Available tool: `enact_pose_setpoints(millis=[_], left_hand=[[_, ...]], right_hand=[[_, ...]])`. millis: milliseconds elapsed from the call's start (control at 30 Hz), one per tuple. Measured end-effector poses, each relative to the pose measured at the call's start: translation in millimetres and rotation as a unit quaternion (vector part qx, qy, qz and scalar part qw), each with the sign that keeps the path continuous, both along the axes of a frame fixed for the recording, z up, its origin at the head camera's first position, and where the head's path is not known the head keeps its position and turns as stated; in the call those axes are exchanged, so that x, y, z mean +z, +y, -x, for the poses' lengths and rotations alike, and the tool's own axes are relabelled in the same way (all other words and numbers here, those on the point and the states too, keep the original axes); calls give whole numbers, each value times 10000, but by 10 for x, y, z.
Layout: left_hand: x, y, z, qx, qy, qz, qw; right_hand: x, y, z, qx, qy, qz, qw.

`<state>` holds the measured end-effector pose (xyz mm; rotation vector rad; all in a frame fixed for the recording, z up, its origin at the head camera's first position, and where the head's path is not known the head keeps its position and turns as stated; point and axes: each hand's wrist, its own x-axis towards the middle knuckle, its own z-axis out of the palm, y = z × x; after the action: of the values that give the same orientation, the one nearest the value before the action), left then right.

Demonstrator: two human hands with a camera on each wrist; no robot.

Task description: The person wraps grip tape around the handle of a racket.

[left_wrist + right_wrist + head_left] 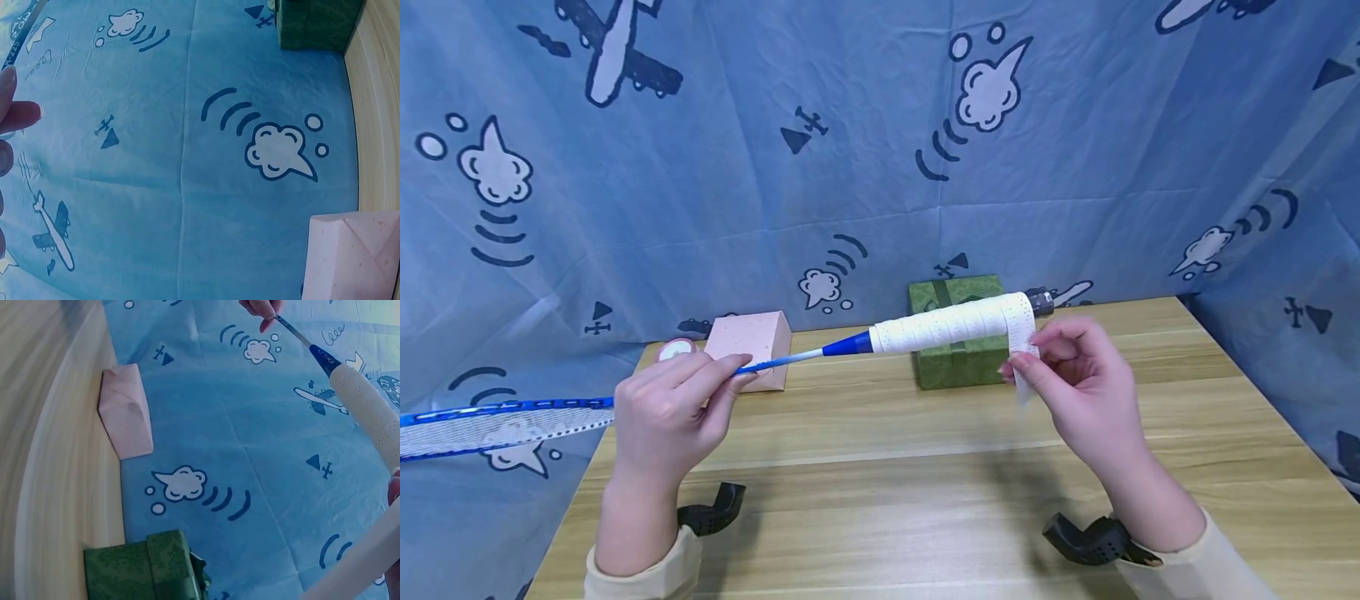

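Observation:
A blue badminton racket (848,343) is held nearly level above the table, its strung head reaching off to the left. My left hand (666,408) pinches the thin shaft between thumb and fingers. White perforated grip tape (947,323) covers most of the handle in overlapping turns, and the dark butt end (1041,302) shows bare at the right. With thumb and fingertips my right hand (1086,392) pinches the tape's loose tail (1022,337), which hangs down from the handle. In the right wrist view the wrapped handle (369,403) slants past, and the tail (356,562) crosses the lower corner.
Behind the handle a green box (955,371) stands on the wooden table (880,500). A pink box (747,340) stands further left, with a small round pink-and-white item (676,348) partly behind my left hand. A blue printed curtain (865,167) hangs along the back.

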<state>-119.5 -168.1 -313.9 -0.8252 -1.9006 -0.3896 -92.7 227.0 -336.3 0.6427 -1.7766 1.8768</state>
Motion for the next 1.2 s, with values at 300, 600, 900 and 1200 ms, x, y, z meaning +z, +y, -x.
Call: enact_pose_setpoints(millis=[300, 600, 900, 1200], left_hand=[[-5, -21, -23, 109, -142, 153, 9997], [-8, -37, -23, -315, -342, 182, 9988], [-14, -43, -15, -359, -455, 176, 9982], [17, -11, -16, -269, -231, 17, 9994]], right_hand=[[46, -25, -30, -209, -819, 35, 9964], [20, 28, 45, -304, -1728, 5, 9845], [33, 40, 52, -153, -1700, 131, 9852], [59, 18, 6, -375, -1535, 106, 9874]])
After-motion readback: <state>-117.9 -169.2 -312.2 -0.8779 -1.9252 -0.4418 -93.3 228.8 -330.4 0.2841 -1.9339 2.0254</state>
